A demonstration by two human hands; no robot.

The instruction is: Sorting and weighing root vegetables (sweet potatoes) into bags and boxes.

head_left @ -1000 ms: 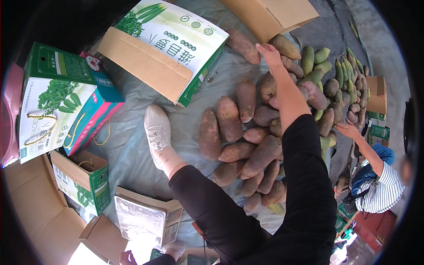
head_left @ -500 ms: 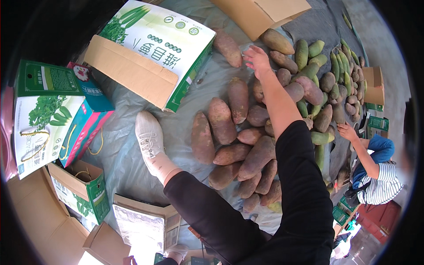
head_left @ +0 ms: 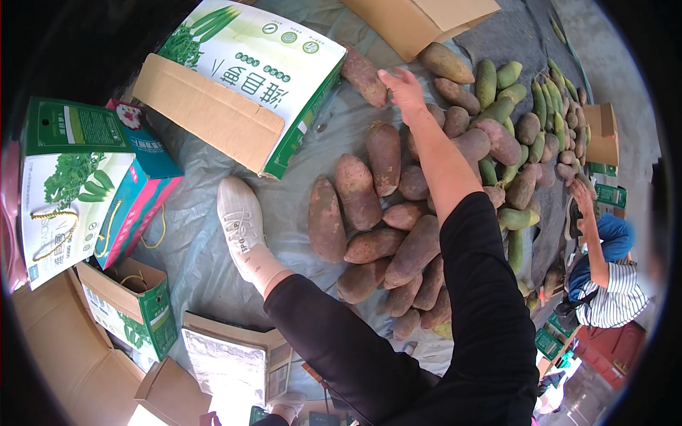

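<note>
The person's black-trousered leg (head_left: 341, 319) and white shoe (head_left: 240, 216) are on the near side of a white-and-green carton (head_left: 238, 78), on a bluish plastic sheet (head_left: 195, 234). To the carton's right spreads a heap of reddish-brown roots (head_left: 357, 192), and over the heap stretches the right arm in its black sleeve. Beyond most of the heap, the right hand (head_left: 403, 89) is spread and empty, to the right of the carton's far right corner. Between that corner and the hand lies a single mottled root (head_left: 364, 77), one end close beside the carton; the fingertips overlap its other end, though whether they touch cannot be told. Compared with half a second ago, the hand is a little closer to the carton, and the narrow gap then showing between fingers and root is closed; the root keeps its place by the carton. A brown box (head_left: 415, 25) stands past the carton's far right corner. Farthest to the carton's right, beyond green radishes (head_left: 486, 84), a co-worker in a striped shirt (head_left: 616, 287) has a hand (head_left: 584, 193) raised farther from the produce than before.
</note>
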